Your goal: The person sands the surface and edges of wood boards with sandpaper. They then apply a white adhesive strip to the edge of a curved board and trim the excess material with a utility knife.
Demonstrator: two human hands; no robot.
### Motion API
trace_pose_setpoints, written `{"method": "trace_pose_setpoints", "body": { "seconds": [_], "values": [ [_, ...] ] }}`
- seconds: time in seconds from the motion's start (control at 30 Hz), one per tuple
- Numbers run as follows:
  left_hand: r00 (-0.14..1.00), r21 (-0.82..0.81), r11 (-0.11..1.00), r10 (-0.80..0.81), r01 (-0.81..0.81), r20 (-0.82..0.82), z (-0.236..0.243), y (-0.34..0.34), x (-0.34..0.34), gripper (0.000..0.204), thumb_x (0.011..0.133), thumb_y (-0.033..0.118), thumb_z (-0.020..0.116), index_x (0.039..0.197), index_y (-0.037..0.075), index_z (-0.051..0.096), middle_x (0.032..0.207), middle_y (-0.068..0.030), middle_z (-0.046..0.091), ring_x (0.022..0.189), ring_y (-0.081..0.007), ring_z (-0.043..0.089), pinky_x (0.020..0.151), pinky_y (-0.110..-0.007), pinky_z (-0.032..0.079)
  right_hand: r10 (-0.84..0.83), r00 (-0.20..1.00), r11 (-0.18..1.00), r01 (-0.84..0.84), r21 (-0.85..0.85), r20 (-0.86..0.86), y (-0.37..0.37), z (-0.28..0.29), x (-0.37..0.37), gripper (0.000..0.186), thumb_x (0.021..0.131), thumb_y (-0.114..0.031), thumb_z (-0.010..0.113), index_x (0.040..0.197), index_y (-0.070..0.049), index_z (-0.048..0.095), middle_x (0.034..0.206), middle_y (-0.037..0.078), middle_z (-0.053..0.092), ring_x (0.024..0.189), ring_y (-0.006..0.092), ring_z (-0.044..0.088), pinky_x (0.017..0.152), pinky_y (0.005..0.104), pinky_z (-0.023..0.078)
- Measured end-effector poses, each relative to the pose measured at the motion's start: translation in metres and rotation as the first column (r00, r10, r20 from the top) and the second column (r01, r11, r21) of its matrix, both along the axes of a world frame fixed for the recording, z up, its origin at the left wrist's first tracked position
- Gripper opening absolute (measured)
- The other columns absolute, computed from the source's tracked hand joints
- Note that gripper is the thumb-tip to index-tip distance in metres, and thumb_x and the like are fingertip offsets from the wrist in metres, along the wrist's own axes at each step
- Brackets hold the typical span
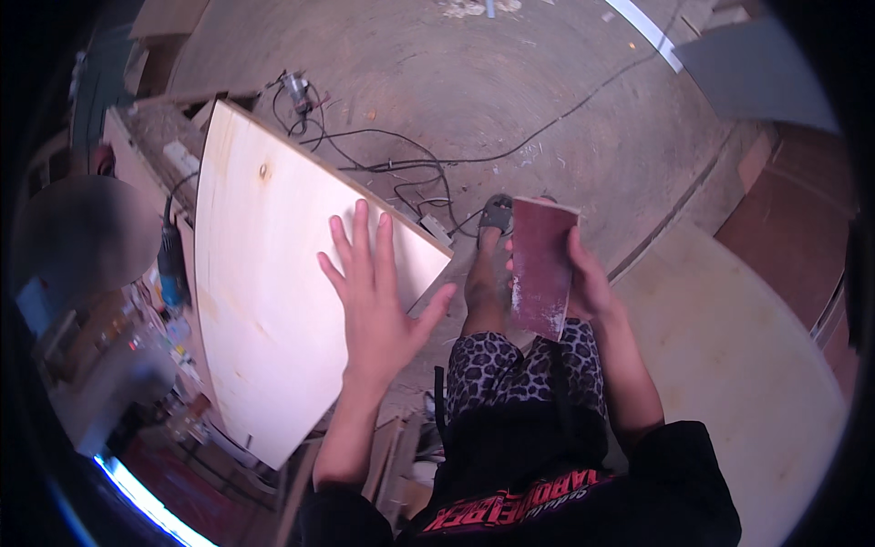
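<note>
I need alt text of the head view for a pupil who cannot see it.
A person's right hand holds a dark red block, while the left hand is spread over a pale wooden board. Beyond them, dark cables lie tangled on the floor.

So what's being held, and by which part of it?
The right hand holds a flat, dark-red slab by its long edges; the left hand, fingers spread, holds nothing.

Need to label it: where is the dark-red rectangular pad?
The pad is right of centre in the head view, held in the bare right hand.
</note>
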State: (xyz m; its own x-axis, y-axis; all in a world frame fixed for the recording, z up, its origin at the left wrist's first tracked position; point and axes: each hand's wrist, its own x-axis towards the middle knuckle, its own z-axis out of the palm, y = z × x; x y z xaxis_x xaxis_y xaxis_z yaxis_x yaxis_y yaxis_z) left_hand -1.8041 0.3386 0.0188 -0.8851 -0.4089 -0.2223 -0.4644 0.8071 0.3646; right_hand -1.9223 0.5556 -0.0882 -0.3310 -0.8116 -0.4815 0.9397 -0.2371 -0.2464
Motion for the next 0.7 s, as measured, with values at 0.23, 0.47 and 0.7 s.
{"method": "trace_pose_setpoints", "body": {
  "seconds": [0.23,0.47,0.7],
  "values": [
    [0.984,-0.074,0.984,0.154,-0.161,-0.095,-0.031,0.031,0.016,0.094,0.08,0.025,0.078,0.154,0.001,0.024,0.159,-0.0234,0.023,0.147,-0.0465,0.019,0.114,-0.058,0.026,0.422,0.609,0.906,-0.302,0.295,-0.672,-0.038,0.027,-0.006,0.083,0.098,-0.054,0.048,0.155,-0.001,0.019,0.145,0.02,0.04,0.137,0.0298,0.035,0.115,0.0363,0.021],
    [0.984,-0.125,0.977,0.162,-0.17,-0.074,-0.03,0.025,0.018,0.087,0.078,0.027,0.079,0.149,0.0,0.037,0.155,-0.0207,0.035,0.144,-0.0426,0.031,0.11,-0.055,0.035,0.457,0.495,0.89,-0.253,0.38,-0.739,-0.063,0.037,0.01,0.082,0.099,-0.05,0.046,0.153,0.005,0.021,0.135,0.021,0.046,0.122,0.0306,0.045,0.109,0.0379,0.029],
    [0.989,-0.1,0.984,0.141,-0.145,-0.048,-0.026,0.019,0.021,0.078,0.084,0.033,0.07,0.147,0.0,0.04,0.154,-0.0194,0.038,0.143,-0.0421,0.033,0.112,-0.053,0.033,0.43,0.391,0.903,-0.211,0.375,-0.814,-0.075,0.034,0.017,0.084,0.098,-0.053,0.046,0.152,0.007,0.023,0.135,0.023,0.047,0.124,0.0317,0.045,0.109,0.0398,0.028]
  ]
}}
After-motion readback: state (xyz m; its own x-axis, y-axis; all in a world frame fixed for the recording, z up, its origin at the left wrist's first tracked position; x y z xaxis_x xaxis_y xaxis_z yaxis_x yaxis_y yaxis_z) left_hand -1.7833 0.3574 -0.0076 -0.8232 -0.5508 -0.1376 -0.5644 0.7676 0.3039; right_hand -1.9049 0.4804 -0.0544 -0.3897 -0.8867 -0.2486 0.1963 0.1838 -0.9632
